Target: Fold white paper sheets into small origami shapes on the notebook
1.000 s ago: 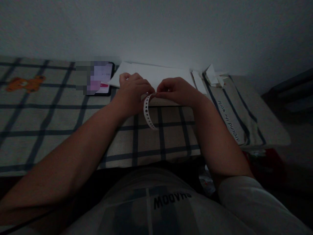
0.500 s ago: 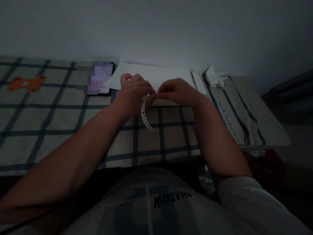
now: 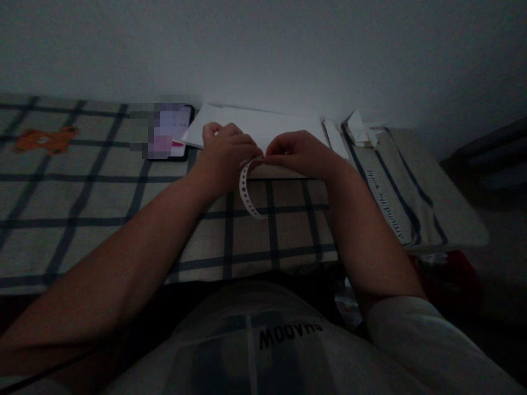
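My left hand and right hand are pinching the upper end of the strip, its tail curling toward six o'clock; seemingly light and tearable, it is needing gentle holding there.

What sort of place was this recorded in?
Probably a room in a home: a checked tablecloth lies along a plain wall, with a phone and white paper on it.

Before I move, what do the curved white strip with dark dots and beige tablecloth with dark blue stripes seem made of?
Dotted white strip: probably matte paper; it looks thin and curves smoothly without shine, though thin plastic is possible. Striped beige tablecloth: likely matte woven fabric, with a faint grain and rumpled stripes at right.
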Demonstrator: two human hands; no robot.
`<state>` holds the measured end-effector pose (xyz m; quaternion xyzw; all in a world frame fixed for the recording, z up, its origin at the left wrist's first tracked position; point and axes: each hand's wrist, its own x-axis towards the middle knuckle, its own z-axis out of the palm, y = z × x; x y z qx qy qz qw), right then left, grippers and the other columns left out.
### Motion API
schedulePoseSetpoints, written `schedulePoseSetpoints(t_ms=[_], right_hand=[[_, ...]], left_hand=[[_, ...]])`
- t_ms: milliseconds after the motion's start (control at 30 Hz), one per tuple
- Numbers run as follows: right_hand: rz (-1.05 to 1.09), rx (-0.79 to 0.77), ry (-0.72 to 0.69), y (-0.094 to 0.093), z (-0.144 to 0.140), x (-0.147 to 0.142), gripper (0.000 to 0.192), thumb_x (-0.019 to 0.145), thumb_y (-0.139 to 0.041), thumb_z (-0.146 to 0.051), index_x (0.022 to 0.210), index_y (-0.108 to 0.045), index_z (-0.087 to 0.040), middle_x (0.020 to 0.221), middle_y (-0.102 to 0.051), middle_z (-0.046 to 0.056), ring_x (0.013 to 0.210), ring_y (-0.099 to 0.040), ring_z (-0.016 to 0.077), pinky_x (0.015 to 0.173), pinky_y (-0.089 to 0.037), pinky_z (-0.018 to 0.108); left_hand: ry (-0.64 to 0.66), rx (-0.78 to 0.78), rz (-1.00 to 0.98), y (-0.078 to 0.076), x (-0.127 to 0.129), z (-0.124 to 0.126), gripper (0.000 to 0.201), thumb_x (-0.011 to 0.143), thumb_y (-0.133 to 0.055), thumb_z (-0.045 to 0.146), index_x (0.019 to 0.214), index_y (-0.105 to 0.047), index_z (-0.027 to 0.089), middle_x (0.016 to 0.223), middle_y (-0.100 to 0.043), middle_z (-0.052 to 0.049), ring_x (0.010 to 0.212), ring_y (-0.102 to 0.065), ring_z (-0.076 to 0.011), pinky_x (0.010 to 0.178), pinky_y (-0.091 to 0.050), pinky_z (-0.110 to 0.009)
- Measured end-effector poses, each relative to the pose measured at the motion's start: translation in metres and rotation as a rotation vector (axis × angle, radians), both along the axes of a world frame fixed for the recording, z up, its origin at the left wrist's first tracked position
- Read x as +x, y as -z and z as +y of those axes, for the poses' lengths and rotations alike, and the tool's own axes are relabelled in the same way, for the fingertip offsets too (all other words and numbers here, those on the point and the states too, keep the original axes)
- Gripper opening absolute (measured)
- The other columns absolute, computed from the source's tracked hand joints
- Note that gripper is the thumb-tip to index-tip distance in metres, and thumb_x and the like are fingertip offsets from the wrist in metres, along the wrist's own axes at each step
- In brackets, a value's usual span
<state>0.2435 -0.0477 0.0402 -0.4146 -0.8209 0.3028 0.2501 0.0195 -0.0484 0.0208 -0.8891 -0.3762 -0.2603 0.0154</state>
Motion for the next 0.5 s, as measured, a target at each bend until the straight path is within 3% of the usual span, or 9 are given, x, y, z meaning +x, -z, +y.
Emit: schedulePoseSetpoints(t_ms=[300, 500], right_hand=[[-0.049, 0.014, 0.024, 0.0001, -0.0009, -0.0004, 0.035, 0.089, -0.07, -0.049, 0.092, -0.075, -0.015, 0.085, -0.071, 0.005, 0.081, -0.058, 0.0174, 0.079, -0.044, 0.035], [0.015, 0.001, 0.003, 0.0036, 0.0015, -0.0005, 0.033, 0.087, -0.071, -0.048, 0.091, -0.073, -0.015, 0.082, -0.07, 0.004, 0.079, -0.056, 0.0166, 0.074, -0.043, 0.032]], left_hand=[[0.006, 0.026, -0.047, 0.0014, 0.0012, -0.0038, 0.009, 0.09, -0.07, 0.032, 0.088, -0.074, 0.025, 0.096, -0.079, -0.002, 0.102, -0.064, -0.0287, 0.096, -0.035, -0.057], [0.01, -0.004, -0.025, 0.0002, 0.0008, -0.0014, 0.019, 0.094, -0.06, 0.039, 0.089, -0.073, 0.027, 0.098, -0.078, -0.003, 0.1, -0.059, -0.0253, 0.098, -0.034, -0.055]])
